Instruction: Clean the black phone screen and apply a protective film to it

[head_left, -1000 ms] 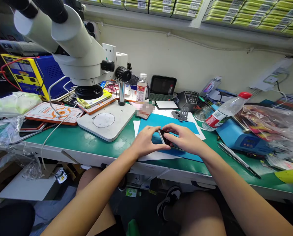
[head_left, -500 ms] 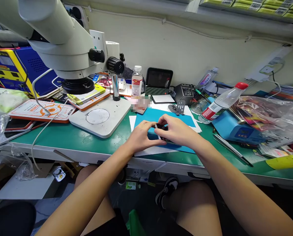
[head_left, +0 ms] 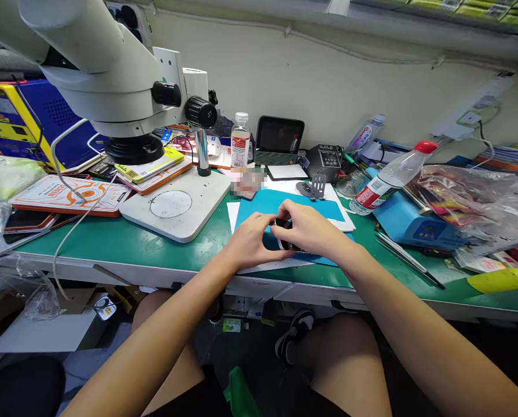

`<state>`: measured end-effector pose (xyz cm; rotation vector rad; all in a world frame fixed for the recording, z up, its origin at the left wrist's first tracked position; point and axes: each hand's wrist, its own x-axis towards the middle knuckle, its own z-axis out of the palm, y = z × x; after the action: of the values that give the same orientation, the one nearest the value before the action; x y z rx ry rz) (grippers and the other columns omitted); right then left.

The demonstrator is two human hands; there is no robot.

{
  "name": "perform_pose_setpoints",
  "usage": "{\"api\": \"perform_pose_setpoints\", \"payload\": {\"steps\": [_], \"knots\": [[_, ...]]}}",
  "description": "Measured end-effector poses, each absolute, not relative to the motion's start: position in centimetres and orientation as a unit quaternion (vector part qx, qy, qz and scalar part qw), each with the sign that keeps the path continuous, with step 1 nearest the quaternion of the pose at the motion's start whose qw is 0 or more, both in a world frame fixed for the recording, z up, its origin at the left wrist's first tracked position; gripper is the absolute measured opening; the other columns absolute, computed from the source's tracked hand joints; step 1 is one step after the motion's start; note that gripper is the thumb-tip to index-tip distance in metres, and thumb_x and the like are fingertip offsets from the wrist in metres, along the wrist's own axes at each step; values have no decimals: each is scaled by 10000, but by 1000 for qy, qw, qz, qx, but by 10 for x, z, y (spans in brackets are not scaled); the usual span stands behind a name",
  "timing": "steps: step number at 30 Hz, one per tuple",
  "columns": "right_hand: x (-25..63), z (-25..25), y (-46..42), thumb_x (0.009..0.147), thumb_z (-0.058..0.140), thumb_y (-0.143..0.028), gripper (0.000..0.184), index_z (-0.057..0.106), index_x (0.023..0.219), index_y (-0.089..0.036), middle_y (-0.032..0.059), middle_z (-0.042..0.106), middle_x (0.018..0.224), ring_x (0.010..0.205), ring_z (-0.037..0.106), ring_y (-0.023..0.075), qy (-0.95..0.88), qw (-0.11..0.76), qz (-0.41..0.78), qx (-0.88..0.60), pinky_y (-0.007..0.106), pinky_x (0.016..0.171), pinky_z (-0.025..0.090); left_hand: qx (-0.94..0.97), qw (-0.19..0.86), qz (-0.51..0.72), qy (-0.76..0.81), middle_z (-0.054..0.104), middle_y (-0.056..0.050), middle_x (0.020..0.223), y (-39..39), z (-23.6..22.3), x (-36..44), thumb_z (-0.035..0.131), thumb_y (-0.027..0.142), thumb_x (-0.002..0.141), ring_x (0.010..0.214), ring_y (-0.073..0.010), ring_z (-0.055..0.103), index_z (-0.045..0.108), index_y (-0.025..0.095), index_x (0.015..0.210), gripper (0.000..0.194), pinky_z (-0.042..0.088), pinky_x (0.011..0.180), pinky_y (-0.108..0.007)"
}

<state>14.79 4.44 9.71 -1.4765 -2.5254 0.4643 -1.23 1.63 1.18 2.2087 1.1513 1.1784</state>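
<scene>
Near the front edge of the tabletop (head_left: pixel 154 253), over one blue mat (head_left: pixel 259 202), I gripped one dark device (head_left: pixel 288 245) between two hands: my left hand (head_left: pixel 251 240) curled thumb and fingers around its left end, my right hand (head_left: pixel 306 230) pinched it farther right. Three plastic bottles (head_left: pixel 240 147) sat toward the tabletop's back edge; one microscope (head_left: pixel 98 95) stood left of the mat.
</scene>
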Motion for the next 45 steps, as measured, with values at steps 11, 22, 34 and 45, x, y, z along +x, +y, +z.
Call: {"api": "perform_pose_setpoints", "payload": {"steps": [11, 22, 34, 45], "knots": [[148, 99, 41, 832, 573, -299, 171, 450, 728, -239, -7, 602, 710, 618, 492, 155, -864, 94, 139, -475, 285, 521, 279, 774, 190, 434, 420, 693, -45, 1194, 15, 13, -12, 818, 487, 737, 1072, -275, 615, 608, 244, 1206, 568, 502, 928, -424], [173, 101, 42, 927, 524, -342, 294, 705, 1116, -208, 80, 734, 1168, 1060, 674, 255, -872, 141, 185, -430, 373, 898, 500, 771, 183, 422, 441, 693, -79, 1141, 16, 13, -13, 812, 572, 739, 1061, -284, 632, 599, 218, 1201, 620, 529, 876, -407], [190, 140, 48, 827, 649, -426, 354, 746, 1132, -276, -9, 768, 954, 787, 673, 215, -883, 6, 221, -415, 293, 649, 484, 804, 167, 429, 376, 709, -75, 1102, 31, 32, -3, 789, 510, 785, 990, -259, 646, 596, 205, 1194, 546, 517, 851, -392], [224, 156, 61, 815, 686, -494, 400, 776, 1084, -213, -12, 725, 749, 801, 672, 210, -852, 41, 244, -461, 300, 752, 527, 810, 174, 473, 300, 695, -80, 1160, 64, 38, 29, 776, 457, 792, 1011, -245, 649, 552, 208, 1260, 576, 507, 871, -369]]}}
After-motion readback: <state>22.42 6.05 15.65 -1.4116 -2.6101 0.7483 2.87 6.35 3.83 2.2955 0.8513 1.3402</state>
